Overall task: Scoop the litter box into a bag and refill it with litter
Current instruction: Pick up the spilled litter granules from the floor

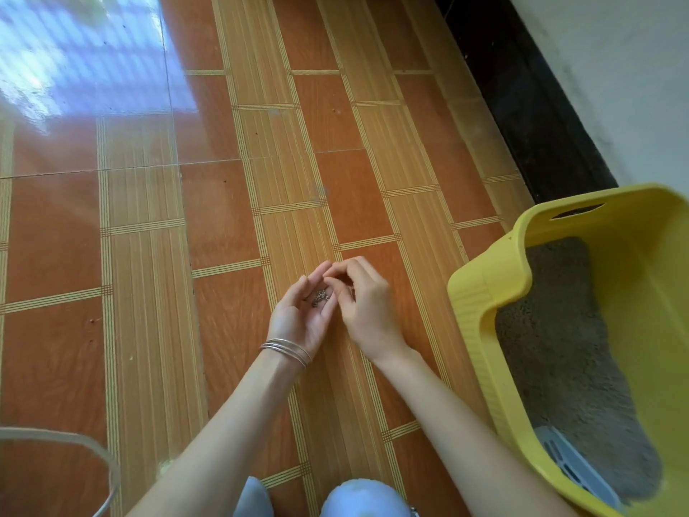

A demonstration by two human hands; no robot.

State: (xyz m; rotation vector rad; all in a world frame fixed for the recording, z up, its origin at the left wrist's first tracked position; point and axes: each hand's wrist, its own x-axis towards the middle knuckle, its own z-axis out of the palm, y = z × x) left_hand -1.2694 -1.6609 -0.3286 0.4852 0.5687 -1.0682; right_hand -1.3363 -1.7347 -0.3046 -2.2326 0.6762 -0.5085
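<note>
A yellow litter box (477,322) stands on the floor at the right, with grey litter (559,330) spread inside. A pale grey slotted scoop (574,464) lies in its near corner. My left hand (302,315) is cupped palm up over the floor, left of the box, with a small heap of litter grains (320,297) on its fingers. My right hand (367,311) hovers right beside it, fingertips bent down onto the grains and the left fingertips. No bag is in view.
Glossy orange tiled floor (223,218) stretches ahead and to the left. A dark skirting strip (522,106) and white wall run along the right. A curved clear rim (74,445) of some container shows at the bottom left. My knees (358,498) are at the bottom edge.
</note>
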